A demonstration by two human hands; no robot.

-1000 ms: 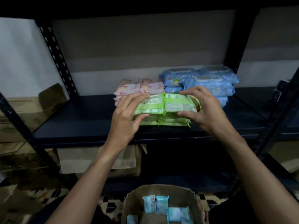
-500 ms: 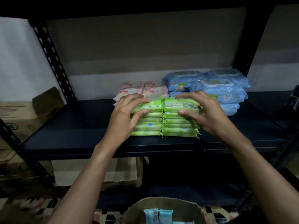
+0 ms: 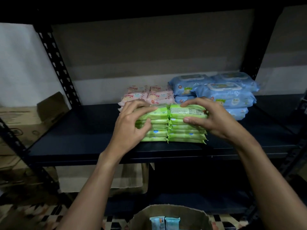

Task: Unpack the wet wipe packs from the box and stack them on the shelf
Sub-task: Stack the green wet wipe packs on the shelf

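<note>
Head view, dim light. Two columns of green wet wipe packs (image 3: 171,123) stand side by side near the front edge of the dark shelf (image 3: 79,130), with the columns touching along a central seam. The left hand (image 3: 131,125) curls over the left end of the stack, fingertips on the top pack and thumb against the front of the packs below. The right hand (image 3: 214,118) mirrors it at the right end, fingers over the top pack and thumb pressed to the front face. The hands are thus apart, each clamped on its own end of the green stack. How many layers each one grips cannot be told.

Behind the stack lie pink wipe packs (image 3: 149,95). To their right are larger blue wipe packs (image 3: 224,95), piled and touching the pink ones. Below, at the frame's lower edge, an open cardboard box (image 3: 144,214) holds what appear to be pale blue packs (image 3: 164,223) standing on end. A perforated shelf upright (image 3: 56,63) rises at the left.
</note>
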